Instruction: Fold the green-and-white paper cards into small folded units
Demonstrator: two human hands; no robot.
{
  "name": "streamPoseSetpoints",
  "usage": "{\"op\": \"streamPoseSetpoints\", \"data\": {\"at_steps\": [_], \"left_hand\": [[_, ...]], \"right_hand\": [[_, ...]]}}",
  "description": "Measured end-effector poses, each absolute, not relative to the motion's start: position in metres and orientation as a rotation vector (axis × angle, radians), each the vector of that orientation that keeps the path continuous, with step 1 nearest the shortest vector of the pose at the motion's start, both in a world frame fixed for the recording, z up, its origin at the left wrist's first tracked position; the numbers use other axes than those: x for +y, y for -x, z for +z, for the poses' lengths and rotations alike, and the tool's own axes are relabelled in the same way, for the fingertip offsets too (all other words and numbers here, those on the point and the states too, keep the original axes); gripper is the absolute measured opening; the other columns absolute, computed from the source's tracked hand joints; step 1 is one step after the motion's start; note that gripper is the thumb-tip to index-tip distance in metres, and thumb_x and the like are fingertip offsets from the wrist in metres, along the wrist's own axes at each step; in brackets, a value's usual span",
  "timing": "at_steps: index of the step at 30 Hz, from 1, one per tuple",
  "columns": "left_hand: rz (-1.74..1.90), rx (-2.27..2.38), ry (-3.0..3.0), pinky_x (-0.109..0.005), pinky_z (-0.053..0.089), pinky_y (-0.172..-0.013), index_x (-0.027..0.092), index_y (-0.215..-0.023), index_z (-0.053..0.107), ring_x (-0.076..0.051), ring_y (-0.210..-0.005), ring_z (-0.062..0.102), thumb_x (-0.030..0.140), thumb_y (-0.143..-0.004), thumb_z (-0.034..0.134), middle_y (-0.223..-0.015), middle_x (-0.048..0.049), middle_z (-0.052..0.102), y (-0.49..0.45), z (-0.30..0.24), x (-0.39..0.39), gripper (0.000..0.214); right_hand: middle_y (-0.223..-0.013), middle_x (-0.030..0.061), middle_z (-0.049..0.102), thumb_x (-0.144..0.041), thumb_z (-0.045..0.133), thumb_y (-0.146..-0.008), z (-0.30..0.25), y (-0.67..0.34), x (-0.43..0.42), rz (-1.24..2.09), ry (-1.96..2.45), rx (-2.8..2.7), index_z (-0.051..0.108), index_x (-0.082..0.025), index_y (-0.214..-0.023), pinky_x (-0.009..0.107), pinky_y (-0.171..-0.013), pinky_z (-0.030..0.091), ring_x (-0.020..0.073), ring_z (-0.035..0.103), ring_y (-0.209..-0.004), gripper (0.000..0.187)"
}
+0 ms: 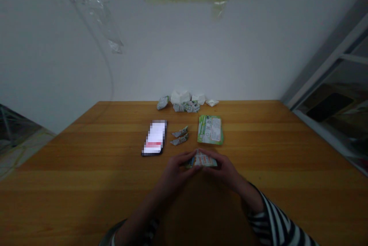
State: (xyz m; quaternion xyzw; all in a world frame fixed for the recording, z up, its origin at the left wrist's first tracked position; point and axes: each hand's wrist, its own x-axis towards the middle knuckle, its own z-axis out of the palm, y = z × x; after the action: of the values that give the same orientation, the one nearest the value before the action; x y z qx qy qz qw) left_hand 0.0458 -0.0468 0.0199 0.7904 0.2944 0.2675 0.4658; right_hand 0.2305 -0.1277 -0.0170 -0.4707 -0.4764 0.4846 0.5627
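Head view: folded paper (201, 159) between hands (175, 173) (222, 171)

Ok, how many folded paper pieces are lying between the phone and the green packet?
2: one folded paper piece lies just behind the other, both between the phone and the green packet.

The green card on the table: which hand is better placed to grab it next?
Probably your right hand. The green printed card lies almost straight ahead of it, farther from your left hand. Both hands are pinching the folded paper, though, so one must let go first.
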Motion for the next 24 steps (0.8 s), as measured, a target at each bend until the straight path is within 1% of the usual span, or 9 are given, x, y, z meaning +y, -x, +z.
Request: {"op": "streamPoseSetpoints", "data": {"at_steps": [3, 5, 7, 12, 13, 15, 18, 21, 24], "left_hand": [[0.661, 0.705, -1.93, -0.038, 0.051, -0.091, 0.022, -0.118, 0.065, -0.025, -0.105, 0.064, 0.03, -0.081, 0.066, -0.117, -0.0076, 0.069, -0.046, 0.021, -0.046, 0.037], [0.658, 0.7, -1.91, -0.037, 0.052, -0.089, 0.021, -0.116, 0.067, -0.025, -0.102, 0.065, 0.029, -0.083, 0.063, -0.115, -0.0084, 0.07, -0.047, 0.019, -0.045, 0.033], [0.674, 0.714, -1.9, -0.037, 0.053, -0.087, 0.022, -0.113, 0.069, -0.025, -0.099, 0.067, 0.028, -0.082, 0.064, -0.111, -0.0093, 0.071, -0.047, 0.016, -0.043, 0.031], [0.708, 0.658, -1.915, -0.035, 0.053, -0.084, 0.023, -0.111, 0.07, -0.027, -0.096, 0.067, 0.025, -0.066, 0.08, -0.106, -0.0098, 0.073, -0.045, 0.01, -0.042, 0.046], [0.709, 0.645, -1.914, -0.035, 0.052, -0.085, 0.024, -0.112, 0.069, -0.026, -0.098, 0.066, 0.023, -0.066, 0.08, -0.108, -0.0094, 0.072, -0.044, 0.01, -0.042, 0.046], [0.708, 0.632, -1.905, -0.033, 0.052, -0.083, 0.025, -0.11, 0.07, -0.025, -0.097, 0.066, 0.017, -0.072, 0.074, -0.107, -0.0081, 0.072, -0.043, 0.011, -0.042, 0.039], [0.71, 0.612, -1.898, -0.03, 0.052, -0.08, 0.024, -0.104, 0.073, -0.022, -0.092, 0.068, 0.012, -0.078, 0.066, -0.103, -0.0075, 0.073, -0.042, 0.012, -0.04, 0.029], [0.744, 0.605, -1.871, -0.028, 0.052, -0.077, 0.023, -0.098, 0.076, -0.021, -0.087, 0.069, 0.011, -0.078, 0.065, -0.097, -0.0083, 0.074, -0.043, 0.012, -0.039, 0.025], [0.796, 0.63, -1.822, -0.027, 0.053, -0.075, 0.022, -0.093, 0.077, -0.021, -0.085, 0.07, 0.012, -0.077, 0.066, -0.093, -0.0088, 0.075, -0.044, 0.012, -0.039, 0.022]], "right_hand": [[-0.129, 0.0053, 0.061, -0.026, 0.077, -0.071, -0.017, -0.231, -0.128, 1.106, 1.105, -1.185, 0.059, -0.031, -0.125, 0.043, -0.099, 0.044, 0.0254, 0.058, -0.115, 0.057], [-0.13, 0.0053, 0.06, -0.024, 0.074, -0.074, -0.017, -0.231, -0.128, 1.071, 1.11, -1.233, 0.058, -0.031, -0.127, 0.043, -0.1, 0.043, 0.025, 0.057, -0.117, 0.056], [-0.13, 0.0063, 0.06, -0.025, 0.072, -0.076, -0.018, -0.23, -0.127, 1.032, 1.112, -1.267, 0.058, -0.029, -0.126, 0.043, -0.1, 0.043, 0.0256, 0.057, -0.118, 0.053], [-0.124, 0.007, 0.065, -0.028, 0.071, -0.076, -0.025, -0.23, -0.124, 0.988, 1.089, -1.226, 0.064, -0.028, -0.12, 0.042, -0.096, 0.047, 0.0258, 0.061, -0.112, 0.044], [-0.122, 0.0066, 0.066, -0.028, 0.072, -0.075, -0.026, -0.23, -0.124, 0.981, 1.09, -1.201, 0.065, -0.029, -0.118, 0.042, -0.095, 0.048, 0.0257, 0.063, -0.11, 0.043], [-0.116, 0.0059, 0.07, -0.028, 0.077, -0.07, -0.027, -0.23, -0.124, 0.963, 1.094, -1.164, 0.069, -0.028, -0.111, 0.041, -0.091, 0.051, 0.026, 0.066, -0.105, 0.042], [-0.1, 0.0054, 0.075, -0.027, 0.082, -0.063, -0.025, -0.23, -0.126, 0.917, 1.107, -1.166, 0.075, -0.027, -0.098, 0.037, -0.082, 0.057, 0.0261, 0.071, -0.09, 0.036], [-0.091, 0.0059, 0.077, -0.026, 0.082, -0.065, -0.02, -0.232, -0.129, 0.797, 1.157, -1.237, 0.078, -0.026, -0.089, 0.034, -0.074, 0.058, 0.0251, 0.073, -0.081, 0.024], [-0.086, 0.0051, 0.078, -0.024, 0.081, -0.067, -0.016, -0.236, -0.131, 0.683, 1.162, -1.287, 0.078, -0.027, -0.087, 0.031, -0.07, 0.058, 0.0234, 0.074, -0.076, 0.021]]}}
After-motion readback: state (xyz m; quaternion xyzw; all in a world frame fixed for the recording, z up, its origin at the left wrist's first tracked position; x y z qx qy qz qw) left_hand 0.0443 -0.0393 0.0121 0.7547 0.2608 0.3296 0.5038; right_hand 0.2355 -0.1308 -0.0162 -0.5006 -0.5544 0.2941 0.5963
